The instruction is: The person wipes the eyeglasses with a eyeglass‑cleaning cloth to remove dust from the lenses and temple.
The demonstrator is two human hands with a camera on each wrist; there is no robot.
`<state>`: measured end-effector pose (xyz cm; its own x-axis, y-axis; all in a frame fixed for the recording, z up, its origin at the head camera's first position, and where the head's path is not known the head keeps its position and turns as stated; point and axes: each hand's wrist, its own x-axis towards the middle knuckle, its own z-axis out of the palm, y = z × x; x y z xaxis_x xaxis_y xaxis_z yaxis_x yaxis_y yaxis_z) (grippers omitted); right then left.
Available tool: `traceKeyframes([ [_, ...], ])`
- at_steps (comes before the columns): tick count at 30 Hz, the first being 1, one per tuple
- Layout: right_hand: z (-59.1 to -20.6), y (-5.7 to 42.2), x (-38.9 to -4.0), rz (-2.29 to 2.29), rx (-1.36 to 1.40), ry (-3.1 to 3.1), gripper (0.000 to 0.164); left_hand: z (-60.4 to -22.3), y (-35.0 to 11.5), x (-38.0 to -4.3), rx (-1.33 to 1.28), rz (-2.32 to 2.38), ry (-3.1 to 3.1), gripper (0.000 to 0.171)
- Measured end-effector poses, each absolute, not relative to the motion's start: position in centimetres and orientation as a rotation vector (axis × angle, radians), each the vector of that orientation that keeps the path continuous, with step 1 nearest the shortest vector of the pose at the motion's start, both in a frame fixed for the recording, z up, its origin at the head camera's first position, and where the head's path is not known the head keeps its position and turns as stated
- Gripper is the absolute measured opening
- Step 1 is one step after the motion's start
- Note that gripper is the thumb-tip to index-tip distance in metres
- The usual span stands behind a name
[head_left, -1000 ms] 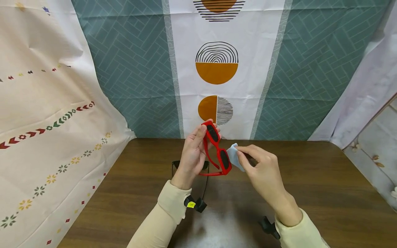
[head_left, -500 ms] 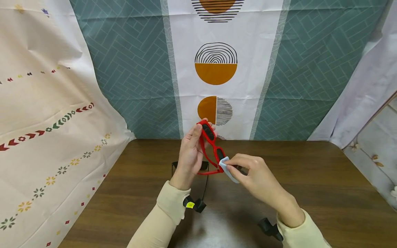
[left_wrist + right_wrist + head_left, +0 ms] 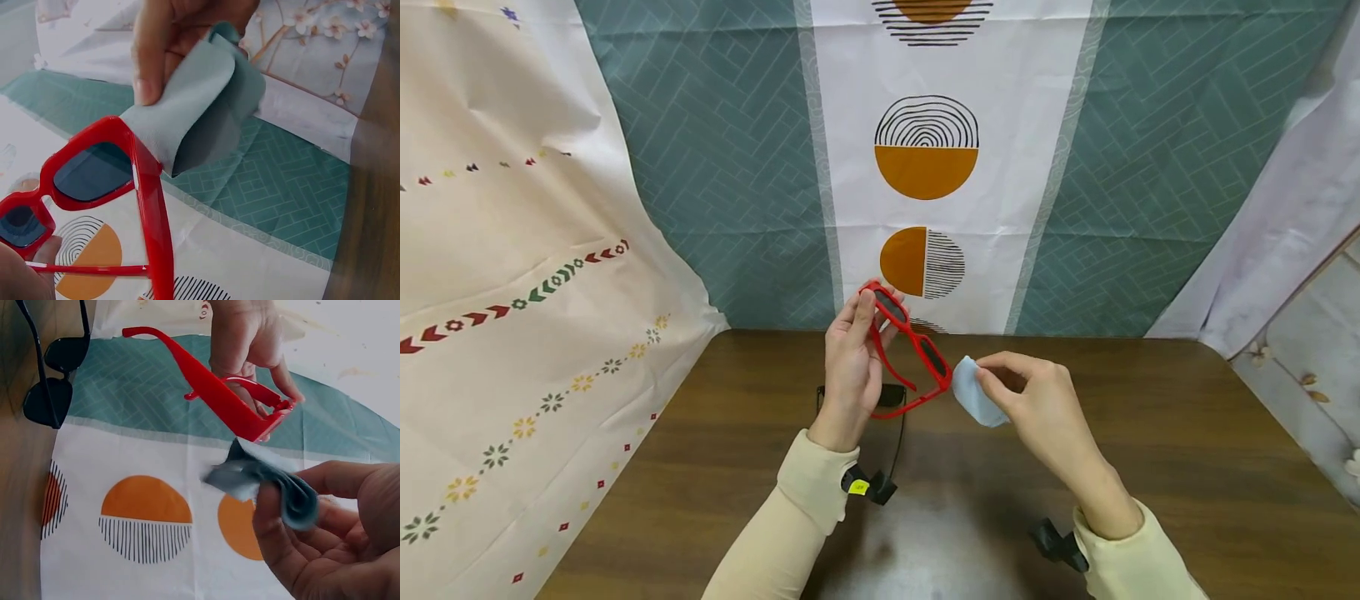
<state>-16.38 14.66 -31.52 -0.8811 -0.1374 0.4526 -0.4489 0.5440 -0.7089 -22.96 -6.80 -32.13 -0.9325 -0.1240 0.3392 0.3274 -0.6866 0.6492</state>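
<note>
1. The red glasses (image 3: 931,353), held above the desk (image 3: 730,442) by the left fingers (image 3: 863,313), should be firmly steadied.
2. The cloth (image 3: 976,396), pinched by the right fingers (image 3: 1009,360) beside them, should be pressed lightly across each lens (image 3: 94,172).

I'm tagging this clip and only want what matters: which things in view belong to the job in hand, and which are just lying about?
In the job:
red sunglasses, held in the left hand
light blue cloth, pinched by the right hand

Just about:
black sunglasses, on the table
patterned hanging cloth, behind the table
</note>
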Motion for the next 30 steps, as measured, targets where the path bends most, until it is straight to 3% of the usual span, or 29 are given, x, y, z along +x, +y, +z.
traceKeyframes([
  [20, -32.1, 13.6, -16.9, 1.484, 0.357, -2.464, 0.012, -32.1, -6.5, -23.2, -0.32, -2.599, -0.961, 0.012],
  [30, -31.8, 14.2, -17.1, 1.573, 0.335, -2.289, 0.019, -32.0, -6.4, -23.1, -0.39, -2.653, -1.086, 0.015],
])
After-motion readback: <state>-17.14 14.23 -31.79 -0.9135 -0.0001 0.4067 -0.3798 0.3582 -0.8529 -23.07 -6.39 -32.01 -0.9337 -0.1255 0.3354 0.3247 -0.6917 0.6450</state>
